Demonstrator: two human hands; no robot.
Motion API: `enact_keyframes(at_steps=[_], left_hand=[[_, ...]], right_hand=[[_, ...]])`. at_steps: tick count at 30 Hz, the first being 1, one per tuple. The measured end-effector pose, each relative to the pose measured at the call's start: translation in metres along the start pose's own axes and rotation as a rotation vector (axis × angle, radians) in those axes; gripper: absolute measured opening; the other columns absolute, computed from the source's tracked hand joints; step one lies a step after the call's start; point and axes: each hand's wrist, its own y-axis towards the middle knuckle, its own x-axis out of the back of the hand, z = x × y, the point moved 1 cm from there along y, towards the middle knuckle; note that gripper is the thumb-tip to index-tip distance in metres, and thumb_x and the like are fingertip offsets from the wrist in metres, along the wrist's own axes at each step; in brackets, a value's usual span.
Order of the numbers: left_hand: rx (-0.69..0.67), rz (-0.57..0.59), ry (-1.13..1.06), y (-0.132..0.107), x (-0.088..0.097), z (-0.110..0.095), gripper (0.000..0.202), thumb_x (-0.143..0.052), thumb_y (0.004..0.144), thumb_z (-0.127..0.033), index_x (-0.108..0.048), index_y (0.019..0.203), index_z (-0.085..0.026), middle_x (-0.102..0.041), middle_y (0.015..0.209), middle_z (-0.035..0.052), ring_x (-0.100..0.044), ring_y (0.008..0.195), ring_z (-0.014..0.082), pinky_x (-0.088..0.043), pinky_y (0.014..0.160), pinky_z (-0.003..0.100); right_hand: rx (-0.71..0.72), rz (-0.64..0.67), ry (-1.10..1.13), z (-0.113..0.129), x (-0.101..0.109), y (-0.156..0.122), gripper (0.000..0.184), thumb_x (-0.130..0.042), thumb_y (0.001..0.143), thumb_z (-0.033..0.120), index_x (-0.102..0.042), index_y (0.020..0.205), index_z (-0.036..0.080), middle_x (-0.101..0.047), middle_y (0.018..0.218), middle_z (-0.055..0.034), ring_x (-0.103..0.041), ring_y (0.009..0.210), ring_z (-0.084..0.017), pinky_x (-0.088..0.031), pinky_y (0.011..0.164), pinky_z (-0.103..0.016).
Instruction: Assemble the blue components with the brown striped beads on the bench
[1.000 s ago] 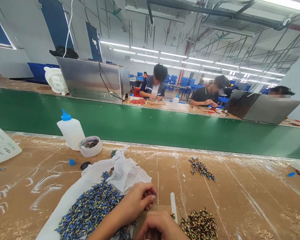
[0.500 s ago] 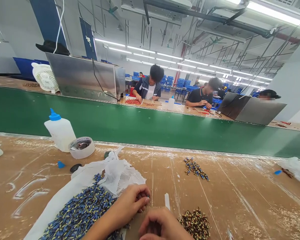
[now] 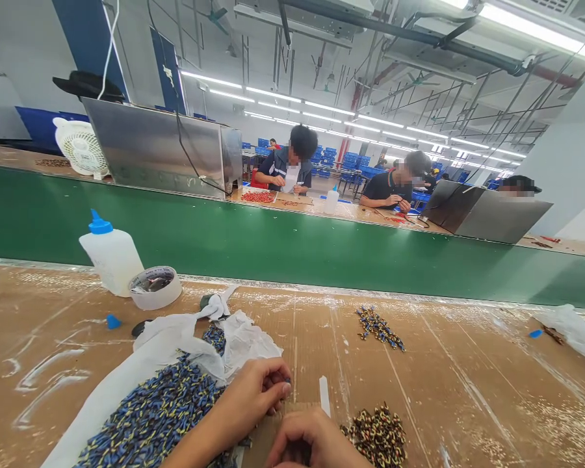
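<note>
My left hand (image 3: 266, 389) is closed in a pinch, thumb against bent fingers; a speck of blue shows at its fingertips, too small to name. Just below it, my right hand (image 3: 309, 439) has its fingers curled inward, and whatever they grip is hidden. Under my left forearm spreads a large heap of small blue, black and yellow pieces (image 3: 146, 409) on white sheeting (image 3: 85, 413). To the right of my right hand sits a pile of small dark, yellow and red pieces (image 3: 377, 435). A brown board (image 3: 260, 442) lies beneath my hands.
Farther off lies a small blue-and-yellow cluster (image 3: 380, 328). At left stand a blue-capped white bottle (image 3: 112, 260) and a tape roll (image 3: 156, 289). A green belt (image 3: 292, 244) crosses behind the cardboard-covered table (image 3: 468, 390). Co-workers sit beyond it, near metal boxes (image 3: 160, 149).
The view has shifted slightly. My hands keep nearly the same pose. More pieces show between the folds of the white sheeting. A co-worker's hand across the belt has lifted from the red pile.
</note>
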Motion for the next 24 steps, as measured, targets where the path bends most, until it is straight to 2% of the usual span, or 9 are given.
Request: enact_keyframes(at_steps=[5, 11, 14, 19, 24], left_hand=[[0.059, -0.008, -0.17, 0.004, 0.0, 0.006, 0.019, -0.057, 0.074, -0.031, -0.057, 0.081, -0.014, -0.061, 0.067, 0.001, -0.06, 0.058, 0.0163, -0.049, 0.057, 0.028], [0.07, 0.001, -0.306, 0.006, -0.001, 0.012, 0.021, -0.063, 0.073, -0.033, -0.056, 0.08, -0.015, -0.063, 0.069, 0.0009, -0.063, 0.064, 0.0168, -0.051, 0.061, 0.028], [0.077, 0.026, -0.361, 0.005, 0.0, 0.011, 0.022, -0.064, 0.074, -0.034, -0.055, 0.081, -0.015, -0.065, 0.072, 0.0015, -0.064, 0.065, 0.0163, -0.05, 0.06, 0.027], [0.085, 0.041, -0.384, 0.006, 0.0, 0.014, 0.021, -0.065, 0.074, -0.033, -0.054, 0.083, -0.016, -0.066, 0.074, 0.0009, -0.064, 0.064, 0.0153, -0.05, 0.06, 0.027], [0.066, 0.075, -0.367, 0.009, 0.0, 0.019, 0.02, -0.065, 0.075, -0.033, -0.058, 0.083, -0.016, -0.063, 0.072, -0.0002, -0.061, 0.063, 0.0137, -0.048, 0.058, 0.024]], right_hand=[[0.028, 0.059, -0.001, -0.004, 0.002, 0.002, 0.046, -0.069, 0.073, 0.06, -0.074, 0.085, 0.016, -0.06, 0.067, 0.0015, -0.045, 0.054, -0.007, -0.033, 0.05, -0.019], [0.029, -0.009, -0.016, 0.003, 0.002, -0.004, 0.04, -0.072, 0.073, 0.055, -0.075, 0.083, 0.017, -0.06, 0.067, 0.0004, -0.047, 0.06, -0.009, -0.034, 0.053, -0.02], [0.105, -0.013, -0.034, 0.003, 0.001, -0.004, 0.04, -0.069, 0.076, 0.058, -0.076, 0.084, 0.019, -0.058, 0.067, -0.0003, -0.049, 0.066, -0.011, -0.036, 0.055, -0.02], [0.185, 0.025, -0.017, 0.009, -0.001, -0.001, 0.048, -0.063, 0.075, 0.067, -0.077, 0.08, 0.021, -0.054, 0.07, 0.0004, -0.046, 0.06, -0.009, -0.034, 0.052, -0.02], [0.223, 0.06, -0.038, 0.016, 0.0, -0.003, 0.055, -0.056, 0.077, 0.071, -0.077, 0.079, 0.02, -0.052, 0.073, 0.0, -0.049, 0.064, -0.01, -0.037, 0.056, -0.02]])
